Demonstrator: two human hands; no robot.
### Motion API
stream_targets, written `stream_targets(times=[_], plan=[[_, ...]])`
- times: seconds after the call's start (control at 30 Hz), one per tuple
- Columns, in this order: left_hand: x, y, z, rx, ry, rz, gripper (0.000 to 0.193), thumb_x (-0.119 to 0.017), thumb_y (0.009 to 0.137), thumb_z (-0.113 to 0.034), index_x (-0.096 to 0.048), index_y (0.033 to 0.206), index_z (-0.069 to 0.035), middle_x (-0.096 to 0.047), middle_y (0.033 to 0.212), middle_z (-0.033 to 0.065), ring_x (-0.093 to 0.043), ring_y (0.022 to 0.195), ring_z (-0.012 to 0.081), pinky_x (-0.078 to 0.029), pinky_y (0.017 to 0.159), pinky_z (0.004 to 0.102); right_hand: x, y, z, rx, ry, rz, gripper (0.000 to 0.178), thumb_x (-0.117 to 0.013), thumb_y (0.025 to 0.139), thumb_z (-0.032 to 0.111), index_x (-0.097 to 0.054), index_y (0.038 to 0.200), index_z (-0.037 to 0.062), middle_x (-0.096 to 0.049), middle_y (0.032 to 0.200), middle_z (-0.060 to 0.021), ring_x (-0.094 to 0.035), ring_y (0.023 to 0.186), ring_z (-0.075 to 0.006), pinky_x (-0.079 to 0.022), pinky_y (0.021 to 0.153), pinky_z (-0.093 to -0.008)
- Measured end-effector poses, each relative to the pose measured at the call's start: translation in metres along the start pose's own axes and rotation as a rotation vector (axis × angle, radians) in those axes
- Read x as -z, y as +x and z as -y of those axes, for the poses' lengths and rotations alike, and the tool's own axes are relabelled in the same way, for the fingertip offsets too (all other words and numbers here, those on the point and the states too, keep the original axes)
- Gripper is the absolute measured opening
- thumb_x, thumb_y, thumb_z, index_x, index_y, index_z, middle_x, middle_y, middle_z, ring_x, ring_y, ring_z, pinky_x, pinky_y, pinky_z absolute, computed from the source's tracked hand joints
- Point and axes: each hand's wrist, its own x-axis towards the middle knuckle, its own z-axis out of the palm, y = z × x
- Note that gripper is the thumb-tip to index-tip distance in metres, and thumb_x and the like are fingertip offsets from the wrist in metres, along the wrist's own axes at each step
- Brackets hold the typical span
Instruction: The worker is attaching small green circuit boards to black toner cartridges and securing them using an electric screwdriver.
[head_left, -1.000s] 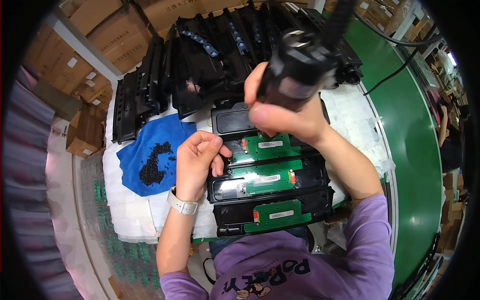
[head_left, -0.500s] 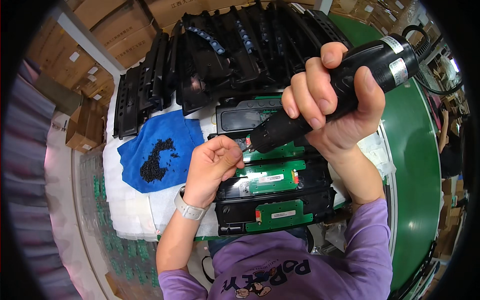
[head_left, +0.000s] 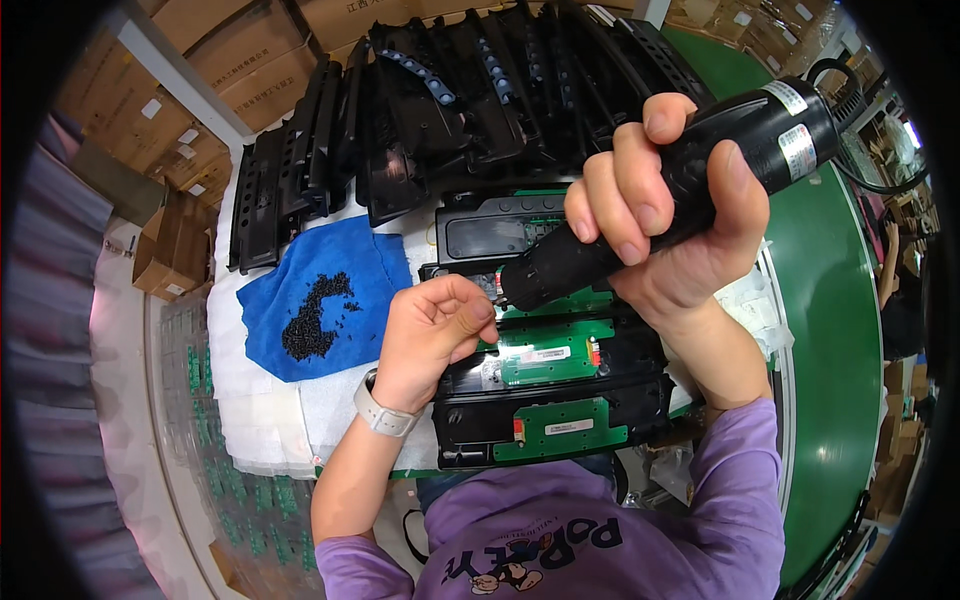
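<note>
A corded black electric screwdriver (head_left: 745, 135) is gripped in my right hand (head_left: 685, 240), fingers wrapped round its body. It slants down to the left, its tip over a black plastic housing with a green circuit board. At that tip, thumb and forefinger of my left hand (head_left: 430, 325) are pinched together; whatever lies between them is too small to make out. Nearer me are a green circuit board (head_left: 535, 370) with a white label and another black housing (head_left: 475, 425) with its own board. Left of my hands, small black screws (head_left: 308, 335) lie heaped on a blue cloth (head_left: 375, 255).
Many black plastic housings (head_left: 410, 150) stand packed along the table's far side. A white sheet (head_left: 270, 425) covers the tabletop under the cloth. To the right runs a green surface (head_left: 830, 400). Cardboard boxes (head_left: 240, 60) are stacked behind, and a cable (head_left: 880, 180) trails from the screwdriver.
The screwdriver's tip and my left fingers stay together, with only a very slight shift. The whole view has moved a little; nothing has been let go.
</note>
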Motion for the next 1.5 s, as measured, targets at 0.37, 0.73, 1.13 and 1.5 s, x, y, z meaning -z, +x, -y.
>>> stream_targets(times=[0.37,0.73,1.13,1.5], plan=[[-0.008,-0.001,-0.004,-0.032,0.231,-0.055,0.005,-0.059,0.084,-0.004,-0.056,0.085,0.001,-0.061,0.067,0.0073,-0.044,0.047,0.0023,-0.031,0.042,0.0148,0.002,0.002,0.004,-0.183,-0.115,0.031,0.034,-0.045,0.087,0.038,-0.046,0.099,0.0065,-0.044,0.057,0.0009,-0.041,0.043,-0.0101,-0.04,0.052,-0.0289],[0.012,0.007,-0.005,-0.226,-0.144,-0.232,0.017,-0.041,0.084,0.01,-0.046,0.098,0.003,-0.05,0.116,0.0226,-0.053,0.108,0.0252,-0.044,0.09,0.0283,-0.005,-0.011,-0.014,-0.424,-0.362,0.115,0.032,-0.069,0.068,0.012,-0.046,0.086,-0.0012,-0.049,0.06,-0.0032,-0.045,0.047,-0.0077,-0.037,0.043,-0.0201],[0.002,0.008,-0.004,-0.12,0.019,-0.325,0.021,-0.04,0.095,-0.013,-0.052,0.098,0.003,-0.062,0.092,0.0156,-0.057,0.065,0.0112,-0.045,0.059,0.0198,0.001,-0.004,-0.018,-0.133,-0.8,0.588,0.025,-0.074,0.055,0.007,-0.057,0.073,0.0087,-0.057,0.063,0.0026,-0.054,0.052,-0.0081,-0.042,0.05,-0.0201],[0.015,0.011,-0.001,-0.134,0.226,-0.211,0.016,-0.042,0.095,-0.014,-0.048,0.1,0.0,-0.061,0.076,0.0129,-0.059,0.056,0.0152,-0.044,0.052,0.0215,0.004,-0.009,-0.02,-0.043,-0.714,0.417,0.02,-0.069,0.065,0.004,-0.053,0.075,0.0005,-0.053,0.059,-0.0033,-0.052,0.05,-0.0105,-0.041,0.048,-0.0225]])
